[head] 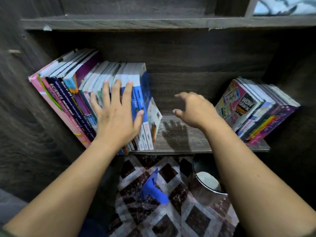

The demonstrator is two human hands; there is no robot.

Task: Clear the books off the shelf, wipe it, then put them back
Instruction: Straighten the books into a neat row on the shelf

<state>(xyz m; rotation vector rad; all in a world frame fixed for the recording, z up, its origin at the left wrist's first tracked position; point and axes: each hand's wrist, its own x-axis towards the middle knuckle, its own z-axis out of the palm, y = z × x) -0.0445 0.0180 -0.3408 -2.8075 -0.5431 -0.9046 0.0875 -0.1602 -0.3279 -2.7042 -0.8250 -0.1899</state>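
Note:
A dark wooden shelf holds two groups of books. The left row of books leans to the left against the side wall; my left hand lies flat on their spines with straight, spread fingers. A smaller group of books leans to the right at the far right end. My right hand hovers over the bare gap between the groups, fingers loosely curved, holding nothing. A blue cloth lies on the floor below the shelf.
A patterned brown and white tiled floor shows under the shelf. A round metal container stands on it at the right. Another shelf board runs above. The cabinet's side walls close in left and right.

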